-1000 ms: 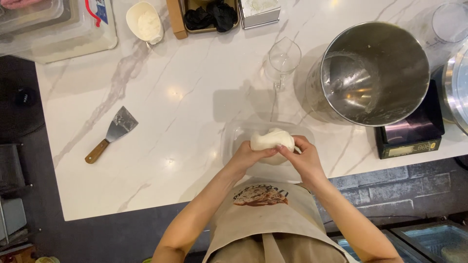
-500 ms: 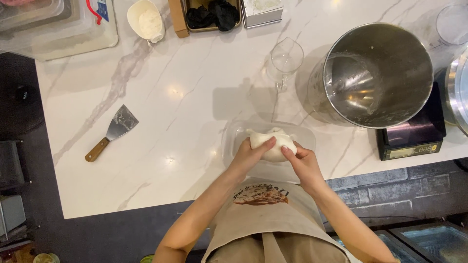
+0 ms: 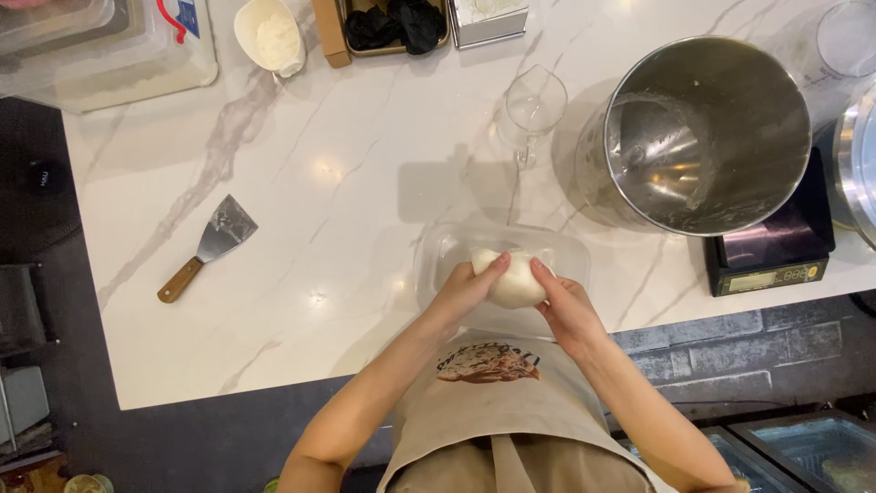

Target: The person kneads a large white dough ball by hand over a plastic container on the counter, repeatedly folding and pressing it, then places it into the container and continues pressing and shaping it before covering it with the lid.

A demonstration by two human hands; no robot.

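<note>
While left hand (image 3: pixel 467 290) and right hand (image 3: pixel 564 306) cup the dough (image 3: pixel 513 278) from both sides above the tub (image 3: pixel 570 251), fingers curled, it looks soft, light, tacky; best cradled underneath

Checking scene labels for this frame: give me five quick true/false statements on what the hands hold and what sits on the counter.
1. Both hands cup a white round ball of dough. True: left hand, right hand.
2. The dough is held over a clear plastic rectangular container. True.
3. The wooden-handled metal scraper is in the left hand. False: it lies alone on the white marble counter.
4. The large steel mixing bowl is full of dough. False: it looks empty.
5. The clear glass measuring jug lies tipped over. False: it stands upright.
</note>
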